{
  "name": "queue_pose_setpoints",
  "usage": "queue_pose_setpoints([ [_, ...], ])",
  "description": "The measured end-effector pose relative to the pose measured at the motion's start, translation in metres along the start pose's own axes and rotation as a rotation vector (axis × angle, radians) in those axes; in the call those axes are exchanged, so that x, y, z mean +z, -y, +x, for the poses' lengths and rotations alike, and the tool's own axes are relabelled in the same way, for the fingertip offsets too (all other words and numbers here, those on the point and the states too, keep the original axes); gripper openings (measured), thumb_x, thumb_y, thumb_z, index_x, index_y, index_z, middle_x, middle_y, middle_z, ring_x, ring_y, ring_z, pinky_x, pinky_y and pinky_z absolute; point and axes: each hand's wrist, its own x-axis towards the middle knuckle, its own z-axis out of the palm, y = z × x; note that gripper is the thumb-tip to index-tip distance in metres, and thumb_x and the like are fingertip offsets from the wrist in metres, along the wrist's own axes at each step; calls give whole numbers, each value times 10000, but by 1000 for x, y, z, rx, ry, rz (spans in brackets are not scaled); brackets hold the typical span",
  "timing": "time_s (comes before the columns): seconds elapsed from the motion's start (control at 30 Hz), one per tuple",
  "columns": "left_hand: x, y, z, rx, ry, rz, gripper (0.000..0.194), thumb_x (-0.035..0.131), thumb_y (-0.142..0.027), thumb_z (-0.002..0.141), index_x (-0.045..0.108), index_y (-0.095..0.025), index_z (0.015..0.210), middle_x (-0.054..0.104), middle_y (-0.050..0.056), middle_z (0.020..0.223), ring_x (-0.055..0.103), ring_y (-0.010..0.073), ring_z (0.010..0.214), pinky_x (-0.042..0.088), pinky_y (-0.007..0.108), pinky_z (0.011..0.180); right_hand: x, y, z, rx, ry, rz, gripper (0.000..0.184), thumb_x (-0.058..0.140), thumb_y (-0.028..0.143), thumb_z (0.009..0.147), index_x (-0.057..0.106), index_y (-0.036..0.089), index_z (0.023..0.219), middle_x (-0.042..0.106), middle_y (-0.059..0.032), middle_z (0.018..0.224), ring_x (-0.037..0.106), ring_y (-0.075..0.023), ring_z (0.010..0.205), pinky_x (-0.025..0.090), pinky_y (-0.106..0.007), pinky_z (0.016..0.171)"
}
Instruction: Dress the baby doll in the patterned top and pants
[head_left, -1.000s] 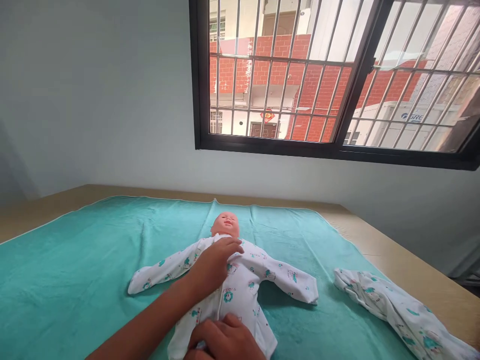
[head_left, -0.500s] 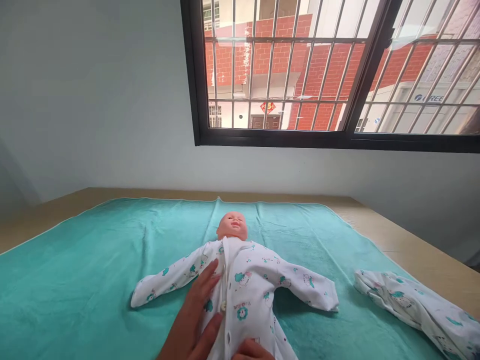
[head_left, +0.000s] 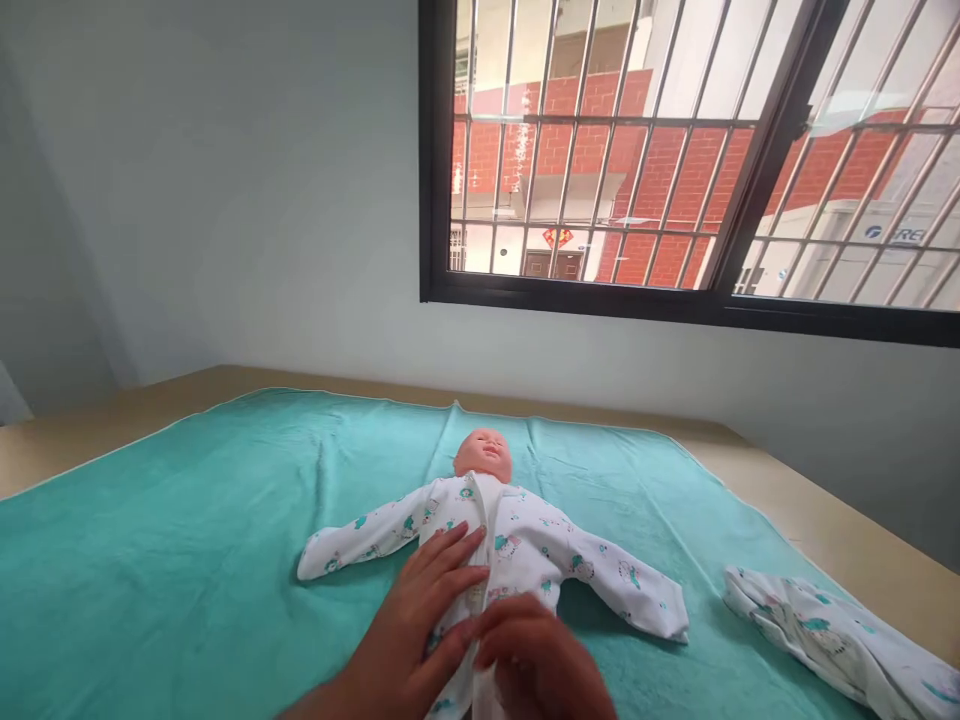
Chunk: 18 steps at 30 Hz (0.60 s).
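A baby doll (head_left: 484, 455) lies face up with its head away from me, dressed in a white printed romper (head_left: 525, 530) with a buttoned front band. Both sleeves spread out to the sides. My left hand (head_left: 431, 610) rests on the romper's front, fingers stretched out along the band, thumb pointing toward my right hand. Curled and slightly blurred, my right hand (head_left: 536, 650) is over the lower front, fingertips beside the left thumb at the band. Whatever its fingers hold is hidden. The hands cover the lower romper.
A teal blanket (head_left: 225, 520) lies under the doll on a wooden table (head_left: 817, 520). On the right is a bunched white printed garment (head_left: 832, 630). Behind the table stand a grey-white wall (head_left: 300, 200) and a barred window with a dark frame (head_left: 562, 295).
My right hand has risen from the bottom edge to the romper's front beside my left thumb. The left hand stays on the romper. The view has tilted and shifted slightly.
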Motion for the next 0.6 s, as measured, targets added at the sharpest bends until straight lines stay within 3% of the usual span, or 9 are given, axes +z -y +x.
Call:
queue_pose_setpoints([
  [0.1, -4, -4, 3, -25, 20, -21, 354, 451, -221, 955, 511, -268, 1300, 400, 45, 1513, 317, 229, 1421, 286, 488, 1174, -17, -16, 16, 247, -169, -40, 182, 466, 250, 949, 594, 226, 1077, 637, -86, 1074, 633, -162, 845, 546, -276, 719],
  [0.2, -8, -10, 5, -27, 20, -72, 318, 431, -184, 952, 550, -244, 1241, 481, 58, 1457, 377, 202, 1389, 267, 462, 1187, -27, -40, 31, 486, -121, -92, 354, 501, 312, 929, 539, 249, 1276, 564, -85, 1267, 622, -151, 833, 542, -298, 746],
  [0.27, -9, -12, 5, -11, -20, -115, 282, 443, -175, 937, 576, -229, 1180, 568, 71, 1370, 456, 194, 1331, 283, 446, 1180, -30, -55, 43, 522, -22, -82, 387, 483, 348, 930, 549, 261, 1301, 552, -70, 1307, 602, -188, 1026, 503, -336, 893],
  [0.33, -9, -14, 6, 4, -70, -148, 258, 456, -161, 918, 587, -226, 1131, 626, 70, 1280, 521, 189, 1257, 300, 441, 1167, -32, -64, 56, 520, 49, -97, 365, 471, 346, 926, 592, 269, 1261, 586, -54, 1255, 575, -202, 1093, 457, -352, 951],
  [0.5, -10, -18, 5, 56, -149, -132, 220, 483, -120, 852, 576, -217, 1025, 656, 66, 1081, 590, 203, 1025, 464, 413, 969, -29, -70, 88, 557, 82, -262, 205, 483, 287, 876, 676, 218, 870, 631, -23, 931, 589, -170, 804, 460, -324, 786],
  [0.6, -10, -18, 3, 126, -152, -62, 227, 500, -127, 832, 553, -215, 1034, 653, 70, 1008, 585, 213, 908, 492, 389, 816, -24, -79, 99, 560, 35, -330, 172, 494, 265, 848, 648, 208, 797, 619, -19, 885, 572, -165, 770, 447, -315, 770],
])
